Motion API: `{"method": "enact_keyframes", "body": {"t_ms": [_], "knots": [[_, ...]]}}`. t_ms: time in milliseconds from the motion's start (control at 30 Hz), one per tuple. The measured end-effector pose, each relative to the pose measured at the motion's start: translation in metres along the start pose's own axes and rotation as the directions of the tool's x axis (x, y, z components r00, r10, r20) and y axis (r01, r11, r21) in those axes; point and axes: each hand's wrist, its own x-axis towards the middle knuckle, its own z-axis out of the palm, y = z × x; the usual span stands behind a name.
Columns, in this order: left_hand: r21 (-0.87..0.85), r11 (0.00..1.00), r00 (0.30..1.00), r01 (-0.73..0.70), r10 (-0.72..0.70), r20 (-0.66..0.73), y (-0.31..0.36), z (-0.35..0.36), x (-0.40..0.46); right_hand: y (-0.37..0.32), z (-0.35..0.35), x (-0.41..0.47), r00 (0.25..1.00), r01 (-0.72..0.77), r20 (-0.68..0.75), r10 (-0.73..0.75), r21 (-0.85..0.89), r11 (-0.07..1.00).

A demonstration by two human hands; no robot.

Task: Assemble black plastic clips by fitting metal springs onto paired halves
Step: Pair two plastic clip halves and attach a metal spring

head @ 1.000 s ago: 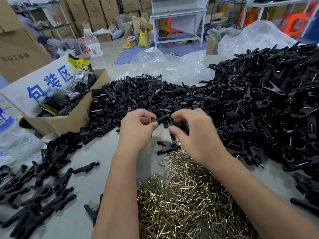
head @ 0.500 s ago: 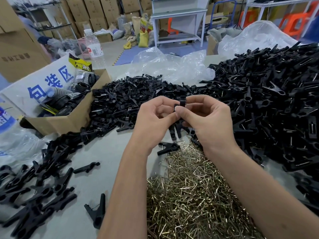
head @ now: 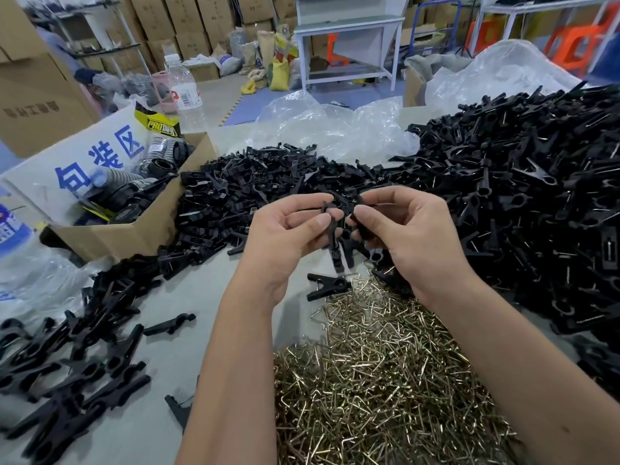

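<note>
The clip halves were held up above the desk, between the two hands and over the near edge of the black piles. Two black plastic pieces hung downward side by side from the fingers, their upper ends hidden in the grip. The left hand pinched one piece with thumb and curled fingers, palm turned toward the camera. The right hand pinched the other piece the same way, thumb tip pressed close to the left thumb. Whether a spring sat on the pieces could not be made out.

Just below the hands, one finished clip lay on the desk at the far edge of a heap of brass-coloured wire springs, which spread between the two forearms toward the camera. Behind the hands ran a long pile of loose black halves. To the right rose a much larger mound of black clips. On the left side of the desk lay a scatter of black clips. Farther left stood an open cardboard box holding dark items, with a white sign bearing blue characters leaning in it. Crumpled clear plastic bags lay at the back of the desk, and a plastic water bottle stood behind the box.
</note>
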Motion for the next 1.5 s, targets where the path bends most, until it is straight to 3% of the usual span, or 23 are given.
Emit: {"method": "enact_keyframes", "body": {"t_ms": [233, 767, 1000, 1133, 1500], "knots": [[-0.027, 1.000, 1.000, 0.010, -0.009, 0.022, 0.001, 0.003, -0.003, 0.003, -0.002, 0.002, 0.989, 0.134, 0.091, -0.116, -0.224, 0.965], [0.056, 0.998, 1.000, -0.012, 0.012, -0.003, 0.000, 0.005, -0.002, 0.002, -0.005, 0.000, 0.983, 0.175, 0.113, -0.146, -0.320, 0.931], [0.013, 0.998, 0.990, 0.063, -0.065, 0.125, 0.001, -0.002, -0.006, -0.001, -0.013, 0.003, 0.968, 0.107, 0.243, -0.057, -0.198, 0.974], [-0.014, 1.000, 0.994, 0.025, -0.024, 0.102, 0.000, -0.002, -0.007, -0.005, -0.018, 0.004, 0.934, 0.056, 0.358, -0.004, -0.134, 0.989], [-0.006, 1.000, 0.998, 0.002, -0.002, 0.057, 0.002, -0.006, -0.007, -0.007, -0.015, 0.005, 0.976, 0.072, 0.214, -0.042, -0.131, 0.989]]}}
